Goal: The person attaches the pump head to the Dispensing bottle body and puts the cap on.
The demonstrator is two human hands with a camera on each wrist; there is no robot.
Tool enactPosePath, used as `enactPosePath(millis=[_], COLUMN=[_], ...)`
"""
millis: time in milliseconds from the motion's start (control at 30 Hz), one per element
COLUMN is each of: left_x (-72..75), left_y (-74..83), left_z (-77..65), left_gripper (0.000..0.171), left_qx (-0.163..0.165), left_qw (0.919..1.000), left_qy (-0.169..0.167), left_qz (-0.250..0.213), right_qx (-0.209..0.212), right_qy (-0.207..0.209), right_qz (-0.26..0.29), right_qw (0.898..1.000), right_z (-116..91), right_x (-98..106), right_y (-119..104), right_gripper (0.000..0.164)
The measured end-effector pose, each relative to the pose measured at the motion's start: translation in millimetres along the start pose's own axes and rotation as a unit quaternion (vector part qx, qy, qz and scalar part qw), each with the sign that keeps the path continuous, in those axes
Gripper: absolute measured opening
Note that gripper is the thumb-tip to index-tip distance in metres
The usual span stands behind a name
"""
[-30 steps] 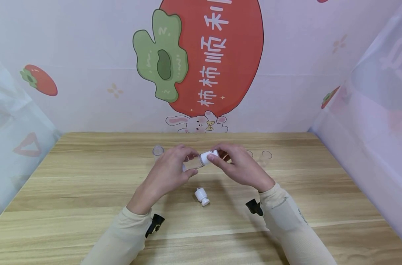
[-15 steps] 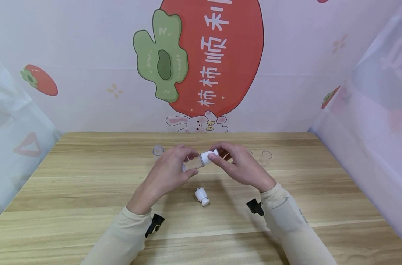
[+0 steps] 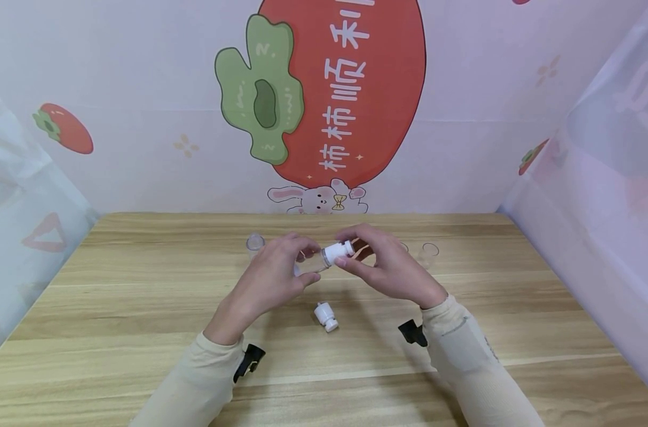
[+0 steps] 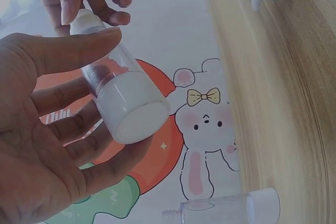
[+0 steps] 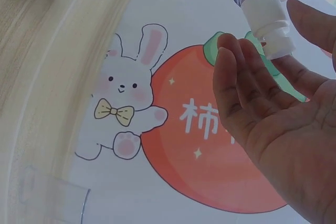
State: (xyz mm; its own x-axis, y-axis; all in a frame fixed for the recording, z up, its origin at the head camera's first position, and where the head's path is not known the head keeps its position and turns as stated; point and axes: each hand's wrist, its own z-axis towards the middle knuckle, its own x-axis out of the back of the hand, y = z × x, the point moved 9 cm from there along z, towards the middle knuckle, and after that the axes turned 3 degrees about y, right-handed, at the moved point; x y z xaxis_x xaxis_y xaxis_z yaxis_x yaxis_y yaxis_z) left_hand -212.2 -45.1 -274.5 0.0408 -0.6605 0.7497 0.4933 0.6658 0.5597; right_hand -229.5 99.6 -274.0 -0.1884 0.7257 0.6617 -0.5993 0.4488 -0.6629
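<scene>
A small clear bottle point(image 4: 134, 106) with a thick white base is held tilted in my left hand point(image 3: 273, 270), thumb on one side and fingers on the other. On its neck sits a white pump top point(image 3: 337, 252), pointing up and right. Around that top, my right hand point(image 3: 385, 264) has its fingers and thumb spread. In the right wrist view a gap shows between the right thumb point(image 5: 312, 22) and the pump top. Below the hands, a second white pump top point(image 3: 326, 316) lies on its side on the table.
Behind my left hand stands another clear bottle point(image 3: 255, 243), its threaded neck uncapped in the left wrist view. Clear round-rimmed covers, one point(image 3: 428, 254) fully visible, stand behind my right hand. A printed cloth point(image 3: 142, 166) hangs at the table's back edge.
My right fingers and thumb have loosened and shifted around the pump top, so more of its head shows. My left hand and the bottle stay in place.
</scene>
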Motion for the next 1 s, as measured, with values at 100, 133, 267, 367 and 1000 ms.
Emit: enactPosePath(millis=[100, 133, 267, 367, 1000], left_x=[-0.3, -0.6, -0.9, -0.7, -1.3], left_y=[-0.5, -0.8, -1.5, -1.5, 0.0], left_z=[0.3, 0.3, 0.7, 0.9, 1.3], left_gripper=[0.037, 0.037, 0.037, 0.037, 0.037], left_qx=[0.002, 0.002, 0.004, 0.004, 0.000], left_qw=[1.0000, 1.0000, 1.0000, 1.0000, 1.0000], left_qy=[-0.002, -0.002, -0.004, -0.004, -0.004], left_qz=[-0.002, -0.002, -0.001, 0.001, 0.002], right_qx=[0.010, 0.013, 0.022, 0.026, 0.041], right_qy=[0.000, 0.000, 0.000, -0.001, 0.001], right_qz=[0.000, 0.001, 0.004, 0.008, 0.000], right_qw=[1.000, 1.000, 1.000, 1.000, 0.999], right_z=[-0.5, -0.6, -0.8, -0.9, -0.1], right_x=[0.4, 0.4, 1.0, 1.3, -0.1], right_y=[-1.5, -2.0, -3.6, -4.6, -6.3], right_gripper=[0.036, 0.036, 0.038, 0.038, 0.032])
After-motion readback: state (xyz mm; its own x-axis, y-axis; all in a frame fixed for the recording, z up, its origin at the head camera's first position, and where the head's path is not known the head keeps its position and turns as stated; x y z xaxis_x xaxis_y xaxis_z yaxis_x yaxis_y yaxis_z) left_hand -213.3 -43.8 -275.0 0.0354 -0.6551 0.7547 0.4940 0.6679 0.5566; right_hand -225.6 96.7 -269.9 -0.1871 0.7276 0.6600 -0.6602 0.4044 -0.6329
